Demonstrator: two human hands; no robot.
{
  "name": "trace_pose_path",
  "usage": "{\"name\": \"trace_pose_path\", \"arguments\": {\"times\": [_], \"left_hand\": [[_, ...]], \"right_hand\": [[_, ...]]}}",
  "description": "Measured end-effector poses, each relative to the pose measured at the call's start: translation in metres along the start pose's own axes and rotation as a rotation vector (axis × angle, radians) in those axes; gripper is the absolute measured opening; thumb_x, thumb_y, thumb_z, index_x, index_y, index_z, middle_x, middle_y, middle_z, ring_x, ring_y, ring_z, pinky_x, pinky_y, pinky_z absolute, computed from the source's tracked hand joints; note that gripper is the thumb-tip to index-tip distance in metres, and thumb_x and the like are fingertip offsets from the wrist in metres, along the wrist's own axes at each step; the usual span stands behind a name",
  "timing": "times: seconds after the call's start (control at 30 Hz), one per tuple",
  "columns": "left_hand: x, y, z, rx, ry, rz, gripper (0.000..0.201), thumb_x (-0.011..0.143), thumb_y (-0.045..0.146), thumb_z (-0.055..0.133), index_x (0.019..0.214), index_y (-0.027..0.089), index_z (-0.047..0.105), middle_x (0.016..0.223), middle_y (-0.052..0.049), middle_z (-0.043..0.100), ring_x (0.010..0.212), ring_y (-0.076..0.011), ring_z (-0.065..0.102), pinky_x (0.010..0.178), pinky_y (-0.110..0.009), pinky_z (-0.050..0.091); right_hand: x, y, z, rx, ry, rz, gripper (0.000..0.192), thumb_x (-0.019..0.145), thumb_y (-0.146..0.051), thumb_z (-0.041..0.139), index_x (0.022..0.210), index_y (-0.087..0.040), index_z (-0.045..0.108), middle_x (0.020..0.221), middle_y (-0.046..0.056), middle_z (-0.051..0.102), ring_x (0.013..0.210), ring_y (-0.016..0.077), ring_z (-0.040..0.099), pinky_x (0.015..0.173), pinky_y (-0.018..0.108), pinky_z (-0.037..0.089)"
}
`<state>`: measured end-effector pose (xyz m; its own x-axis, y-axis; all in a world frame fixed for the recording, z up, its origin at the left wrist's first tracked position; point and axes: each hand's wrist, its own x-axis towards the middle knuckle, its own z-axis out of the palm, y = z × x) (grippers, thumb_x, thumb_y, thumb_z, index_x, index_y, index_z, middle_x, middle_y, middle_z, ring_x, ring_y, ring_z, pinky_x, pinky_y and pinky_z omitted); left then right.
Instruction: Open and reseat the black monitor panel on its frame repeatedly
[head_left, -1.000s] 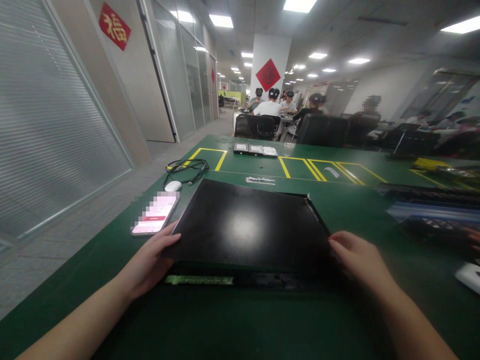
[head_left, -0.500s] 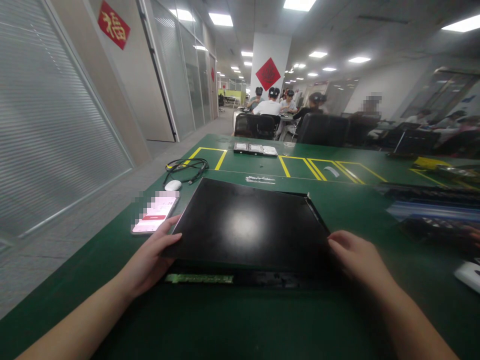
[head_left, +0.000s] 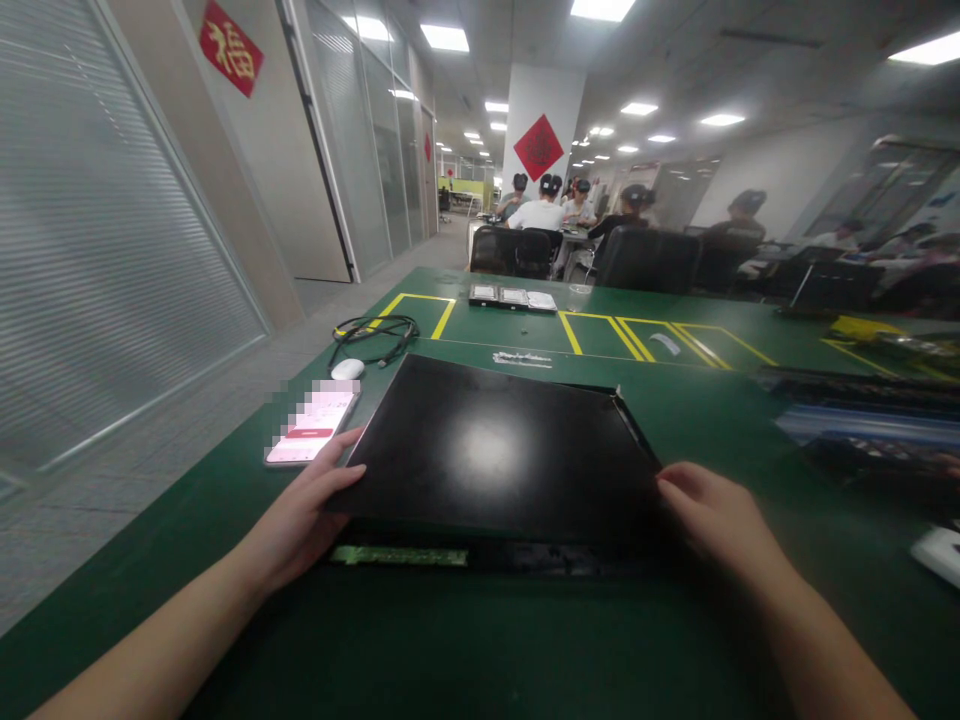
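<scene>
A dark, glossy screen panel lies in front of me, a ceiling light mirrored in its middle. My left hand grips its left edge, thumb on top and fingers beneath. At the right edge, my right hand pinches the corner between thumb and fingers. The panel's near side is raised over a black frame. A green circuit strip shows along the frame's near left part. What lies farther under the panel is hidden.
Left of the panel are a lit phone, a white mouse and a coiled black cable. Several hard drives stand beyond it on the green table. Blurred dark parts lie at right. People sit in the background.
</scene>
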<state>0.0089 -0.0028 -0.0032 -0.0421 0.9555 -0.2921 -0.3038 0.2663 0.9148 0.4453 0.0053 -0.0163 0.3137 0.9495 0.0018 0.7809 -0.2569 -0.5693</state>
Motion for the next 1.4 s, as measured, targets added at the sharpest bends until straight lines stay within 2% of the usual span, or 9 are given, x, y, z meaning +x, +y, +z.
{"name": "trace_pose_path", "arguments": {"times": [0.47, 0.83, 1.03, 1.4], "left_hand": [[0.0, -0.0011, 0.0001, 0.007, -0.011, 0.015, 0.058, 0.076, 0.022, 0.074, 0.131, 0.028, 0.057, 0.107, -0.002, 0.077, 0.091, -0.0252, 0.074, 0.072, -0.03, 0.058], [-0.0001, 0.0012, 0.0036, 0.017, 0.014, -0.011, 0.06, 0.075, 0.024, 0.076, 0.132, 0.029, 0.058, 0.114, -0.002, 0.076, 0.1, -0.0259, 0.072, 0.075, -0.029, 0.058], [0.003, -0.0025, -0.0009, 0.024, -0.009, -0.001, 0.061, 0.076, 0.026, 0.076, 0.134, 0.03, 0.057, 0.123, -0.002, 0.073, 0.108, -0.0265, 0.069, 0.078, -0.029, 0.058], [0.0001, -0.0001, 0.0008, 0.048, 0.005, -0.009, 0.06, 0.076, 0.026, 0.077, 0.133, 0.03, 0.059, 0.123, -0.004, 0.073, 0.105, -0.0271, 0.071, 0.076, -0.03, 0.058]], "right_hand": [[0.0044, 0.0077, 0.0029, -0.03, 0.008, -0.016, 0.032, 0.075, -0.047, 0.054, 0.084, -0.024, 0.073, 0.082, 0.005, 0.077, 0.078, 0.0257, 0.071, 0.066, 0.034, 0.05], [0.0011, 0.001, 0.001, -0.014, 0.021, -0.009, 0.031, 0.073, -0.048, 0.055, 0.081, -0.024, 0.073, 0.08, 0.005, 0.077, 0.077, 0.0255, 0.071, 0.064, 0.033, 0.05], [0.0004, -0.0007, 0.0006, -0.003, 0.006, 0.003, 0.032, 0.073, -0.05, 0.054, 0.081, -0.024, 0.072, 0.082, 0.005, 0.077, 0.08, 0.0262, 0.072, 0.066, 0.034, 0.051], [0.0015, 0.0019, 0.0004, -0.031, 0.028, -0.039, 0.031, 0.074, -0.048, 0.055, 0.08, -0.024, 0.073, 0.082, 0.005, 0.077, 0.079, 0.026, 0.071, 0.067, 0.034, 0.051]]}}
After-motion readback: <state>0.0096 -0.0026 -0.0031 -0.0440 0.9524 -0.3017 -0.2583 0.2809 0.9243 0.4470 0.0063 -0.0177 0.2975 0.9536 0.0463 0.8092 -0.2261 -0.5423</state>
